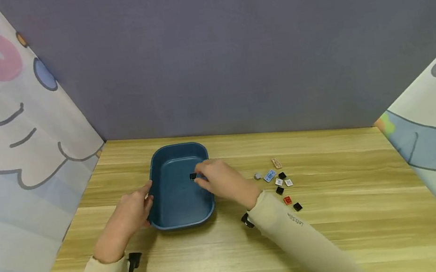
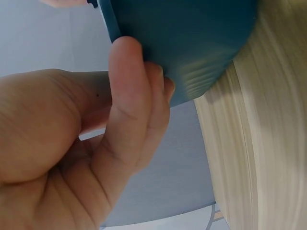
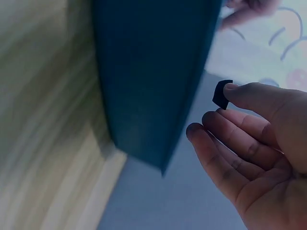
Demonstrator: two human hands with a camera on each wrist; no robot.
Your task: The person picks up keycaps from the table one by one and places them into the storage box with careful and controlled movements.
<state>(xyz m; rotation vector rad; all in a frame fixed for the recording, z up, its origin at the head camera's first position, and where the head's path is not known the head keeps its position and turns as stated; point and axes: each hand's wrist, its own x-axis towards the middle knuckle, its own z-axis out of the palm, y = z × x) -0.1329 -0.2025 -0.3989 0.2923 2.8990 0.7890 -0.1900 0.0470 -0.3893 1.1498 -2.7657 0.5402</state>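
A dark blue plastic bin (image 1: 187, 224) stands on the wooden table. My left hand (image 1: 129, 212) holds the bin's left side, and the left wrist view has its fingertips (image 2: 127, 52) against the outer wall just under the rim. Over the right part of the bin, my right hand (image 1: 222, 178) pinches a small black keycap (image 1: 193, 176). In the right wrist view the thumb lies on this keycap (image 3: 221, 94), above the level of the rim, with the other fingers (image 3: 230, 136) loosely bent below it.
Several loose keycaps lie on the table right of the bin: black (image 1: 280, 190), white (image 1: 288, 183), red (image 1: 287, 200), a wider blue one (image 1: 269, 175) and a tan one (image 1: 276, 163). A small grey piece (image 1: 257, 176) lies nearest the right wrist. A grey partition (image 1: 231, 57) stands behind.
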